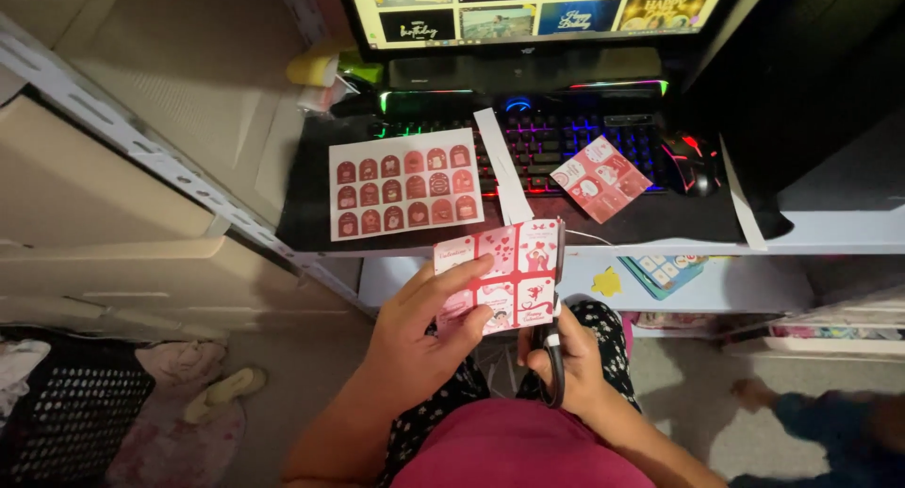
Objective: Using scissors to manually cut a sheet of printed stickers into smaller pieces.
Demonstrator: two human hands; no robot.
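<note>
Your left hand [419,332] pinches a pink-and-red printed sticker sheet [500,276] of small square cards, held above your lap before the desk [311,215]. Your right hand [566,356] grips black-handled scissors [551,356] at the sheet's right edge. Maroon label sheet [405,183] lies on the desk.

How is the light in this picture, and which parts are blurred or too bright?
Head view: the room is dim, lit mainly by the monitor, which is overexposed, and the glowing keyboard. The pink card sheet in the left hand is sharp; the right hand holding scissors lies in shadow. A foot at lower right is blurred, and the shelf lines bend near the edges.
</note>
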